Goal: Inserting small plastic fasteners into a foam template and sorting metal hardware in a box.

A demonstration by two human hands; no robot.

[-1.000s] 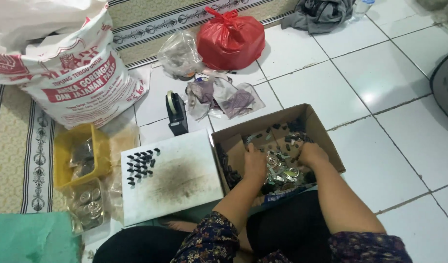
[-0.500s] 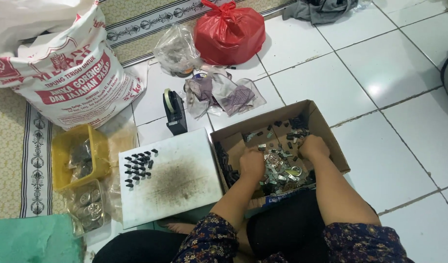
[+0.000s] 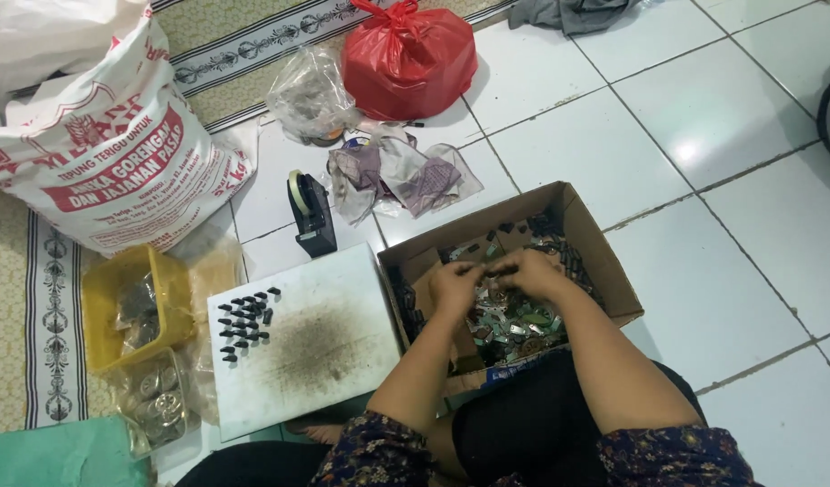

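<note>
- While both hands work inside the cardboard box [image 3: 604, 271], the left hand [image 3: 456, 287] and the right hand [image 3: 528, 273] sit close together over a heap of small metal parts [image 3: 514, 320], silvery and dark with some green pieces.
- Left hand: its fingers are curled inward with the tips pinched near the right hand; something small seems to sit between them, but I cannot tell what.
- Right hand: its fingers are bent down toward the left fingertips; whether they grip a piece cannot be told.
- The box lies on the white tiled floor [image 3: 722, 126], open flaps up, just in front of the person's lap.
- Just left of the box lies a white board [image 3: 343, 370] with a dark smudge in the middle and rows of small black pieces [image 3: 244, 320] at its upper left corner.
- Behind the board stands a black tape dispenser [image 3: 311, 216].
- Further left sit a yellow basket [image 3: 104, 298] and a clear bag of round metal lids [image 3: 162, 410].
- At the far edge are a printed white sack [image 3: 117, 171], a red plastic bag [image 3: 410, 54] and crumpled clear bags [image 3: 406, 180].
</note>
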